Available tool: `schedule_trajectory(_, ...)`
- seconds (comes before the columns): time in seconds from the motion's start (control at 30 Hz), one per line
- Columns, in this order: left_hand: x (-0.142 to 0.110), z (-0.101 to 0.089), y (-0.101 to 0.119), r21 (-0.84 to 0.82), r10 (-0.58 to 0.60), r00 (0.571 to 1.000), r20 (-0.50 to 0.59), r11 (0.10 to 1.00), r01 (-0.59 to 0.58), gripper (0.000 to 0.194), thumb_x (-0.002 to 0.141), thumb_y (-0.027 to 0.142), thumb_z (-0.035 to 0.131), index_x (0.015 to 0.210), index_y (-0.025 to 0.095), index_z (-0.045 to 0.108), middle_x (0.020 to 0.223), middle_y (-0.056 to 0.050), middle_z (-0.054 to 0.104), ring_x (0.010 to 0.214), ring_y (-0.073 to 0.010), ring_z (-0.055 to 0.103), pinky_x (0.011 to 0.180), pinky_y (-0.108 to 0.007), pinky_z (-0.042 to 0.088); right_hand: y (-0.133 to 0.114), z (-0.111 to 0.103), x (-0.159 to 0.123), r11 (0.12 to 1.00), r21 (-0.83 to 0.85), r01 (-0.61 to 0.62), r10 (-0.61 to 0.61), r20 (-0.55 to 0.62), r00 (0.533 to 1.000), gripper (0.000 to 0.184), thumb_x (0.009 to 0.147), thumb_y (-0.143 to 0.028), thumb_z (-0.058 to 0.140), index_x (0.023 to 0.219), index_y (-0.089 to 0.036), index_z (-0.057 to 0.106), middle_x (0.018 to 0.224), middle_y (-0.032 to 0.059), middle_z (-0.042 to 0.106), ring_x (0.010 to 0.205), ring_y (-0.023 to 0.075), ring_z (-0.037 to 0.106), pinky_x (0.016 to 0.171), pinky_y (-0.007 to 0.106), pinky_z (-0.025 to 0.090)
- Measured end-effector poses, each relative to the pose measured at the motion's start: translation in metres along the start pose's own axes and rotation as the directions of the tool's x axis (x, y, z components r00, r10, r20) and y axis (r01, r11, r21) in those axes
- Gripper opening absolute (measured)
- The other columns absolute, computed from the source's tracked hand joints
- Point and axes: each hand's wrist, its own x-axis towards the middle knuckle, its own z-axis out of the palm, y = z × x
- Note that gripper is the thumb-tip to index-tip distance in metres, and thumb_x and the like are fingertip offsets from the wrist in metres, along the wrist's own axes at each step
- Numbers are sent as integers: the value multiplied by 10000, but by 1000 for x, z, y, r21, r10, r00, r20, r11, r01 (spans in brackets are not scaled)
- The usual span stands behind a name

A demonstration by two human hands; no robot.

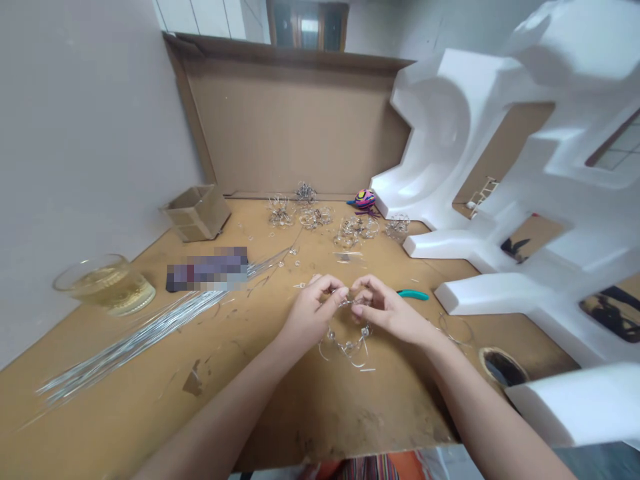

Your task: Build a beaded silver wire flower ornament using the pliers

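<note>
Between my two hands hangs a ring of bent silver wire with small loops (349,347), its lower part drooping just over the cardboard surface. My left hand (317,303) pinches its upper left part between thumb and fingers. My right hand (383,308) has its fingers curled round the upper right part. The exact spot where the fingertips meet the wire is partly hidden. Just beyond my right hand shows the teal handle (414,295) of a hand tool, whose other end is out of sight behind the hand. A short wire piece (368,370) lies below the ring.
A bundle of straight wires (150,340) stretches across the left, beside a blurred dark object (207,268) and a glass of yellowish liquid (107,287). Several wire clusters (355,230) and a small cardboard box (197,213) stand farther back. White foam packing (480,247) borders the right.
</note>
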Motion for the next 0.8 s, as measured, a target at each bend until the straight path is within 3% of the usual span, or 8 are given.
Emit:
schedule_trajectory(0.13, 0, 0, -2, 107, 95, 995, -12, 990, -93, 166, 843, 286, 462, 748, 191, 560, 760, -2, 532, 786, -151, 516, 715, -263, 395, -6, 2, -6, 976, -215, 36, -41, -19, 999, 256, 795, -357, 573, 954, -199, 449, 857, 12, 550, 787, 133, 535, 722, 298, 436)
schedule_trajectory(0.27, -1, -1, -2, 126, 110, 994, 4, 986, -110, 165, 842, 283, 459, 750, 194, 562, 759, 2, 528, 782, -148, 514, 681, -248, 387, -18, -11, -24, 851, -525, 11, -82, -111, 990, 386, 784, -377, 576, 1111, -209, 458, 1092, 75, 563, 984, 179, 530, 877, 362, 414)
schedule_trajectory(0.33, -2, -1, 1, 105, 103, 995, 11, 989, -103, 178, 844, 299, 455, 746, 195, 561, 758, 0, 526, 782, -150, 514, 669, -245, 387, -18, -27, -35, 746, -662, -68, -92, -203, 975, 415, 801, -392, 534, 1166, -210, 456, 1137, 95, 563, 1022, 202, 529, 904, 393, 401)
schedule_trajectory(0.43, -3, -2, 5, 32, 65, 997, 40, 997, -66, 186, 842, 315, 456, 743, 192, 553, 761, -4, 527, 770, -148, 511, 655, -242, 392, -7, -52, -46, 423, -889, -178, -56, -221, 974, 571, 735, -437, 571, 1231, -175, 471, 1217, 145, 522, 1125, 283, 464, 932, 446, 361)
schedule_trajectory(0.53, -3, -3, 9, -63, 18, 995, 94, 998, -12, 182, 833, 323, 468, 742, 186, 545, 739, 1, 531, 731, -140, 511, 642, -240, 398, 7, -67, -48, 197, -959, -203, 50, -197, 979, 778, 651, -524, 597, 1289, -111, 432, 1291, 204, 454, 1195, 359, 382, 929, 479, 341)
schedule_trajectory(0.67, -1, -4, 9, -132, 19, 987, 163, 991, 2, 204, 826, 353, 480, 738, 179, 539, 702, 9, 540, 677, -131, 508, 623, -242, 391, 12, -69, -39, 85, -979, -183, 151, -169, 974, 800, 643, -478, 583, 1331, -122, 381, 1316, 187, 434, 1152, 348, 425, 898, 436, 356)
schedule_trajectory(0.8, -1, -5, 6, -200, 13, 979, 202, 979, 28, 226, 816, 389, 492, 751, 177, 531, 700, 7, 554, 671, -132, 518, 631, -251, 398, 8, -57, -27, 5, -978, -210, 195, -206, 959, 752, 602, -412, 613, 1283, -149, 431, 1186, 172, 534, 1055, 347, 482, 806, 405, 390)
